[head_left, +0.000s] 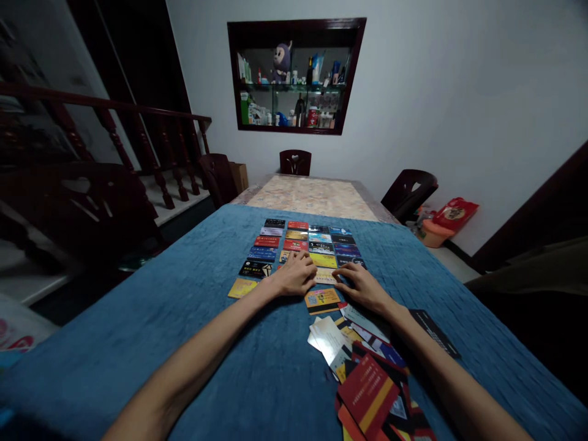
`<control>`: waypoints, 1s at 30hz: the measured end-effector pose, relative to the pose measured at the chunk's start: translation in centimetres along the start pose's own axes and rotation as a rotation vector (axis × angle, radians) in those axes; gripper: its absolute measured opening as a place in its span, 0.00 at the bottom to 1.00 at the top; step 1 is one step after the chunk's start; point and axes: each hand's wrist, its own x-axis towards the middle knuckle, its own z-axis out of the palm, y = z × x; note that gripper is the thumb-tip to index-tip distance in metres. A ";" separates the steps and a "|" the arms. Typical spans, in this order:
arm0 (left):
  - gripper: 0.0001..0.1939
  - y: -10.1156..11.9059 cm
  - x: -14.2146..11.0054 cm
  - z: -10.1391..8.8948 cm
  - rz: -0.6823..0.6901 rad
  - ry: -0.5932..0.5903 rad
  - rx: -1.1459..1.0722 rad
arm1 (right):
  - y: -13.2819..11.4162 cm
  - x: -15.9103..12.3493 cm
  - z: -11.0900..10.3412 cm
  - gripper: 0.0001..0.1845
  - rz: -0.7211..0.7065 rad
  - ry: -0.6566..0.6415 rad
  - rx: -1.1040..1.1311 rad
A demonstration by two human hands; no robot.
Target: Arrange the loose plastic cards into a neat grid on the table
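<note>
Across the centre of the frame: cards [321, 248], laid face-up in four columns on a blue cloth [174, 288]; colours include black, red, gold, light blue and purple.

Left hand [296, 274]: palm down over the lower part of the second column, fingers bent and close together, partly hiding the cards beneath; whether it grips one cannot be told.

Right hand [362, 285]: palm down at the lower end of the fourth column, fingers loosely bent and slightly apart, nothing visibly pinched between them; fingertips at the right edge of a cream card [325, 276], which lies flat between the two hands.

Just below the cream card: one orange card [323, 301] with a dark stripe. Lower left of the columns: one yellow card [242, 288], near the left wrist.

Lower right of the frame: a loose, overlapping pile, with a red card [365, 386] bearing a yellow stripe on top and a white card [329, 338] at its left edge. Right of the right forearm: one black card [434, 332], apart from the pile.

Top centre: recessed cabinet [294, 26] with a purple plush toy [281, 61]. Middle right: red bag [456, 212].
</note>
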 end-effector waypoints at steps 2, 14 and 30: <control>0.06 0.2 -0.1 -0.2 0.007 0.012 -0.004 | 0.0 0.0 0.0 0.14 -0.001 0.005 0.003; 0.06 2.6 -1.7 -1.4 0.070 -0.011 -0.100 | -0.6 -0.2 -0.7 0.11 -0.019 0.071 -0.038; 0.12 3.3 -5.1 -0.6 0.057 -0.004 -0.123 | -5.3 -2.5 -1.6 0.12 -0.089 -0.077 -0.097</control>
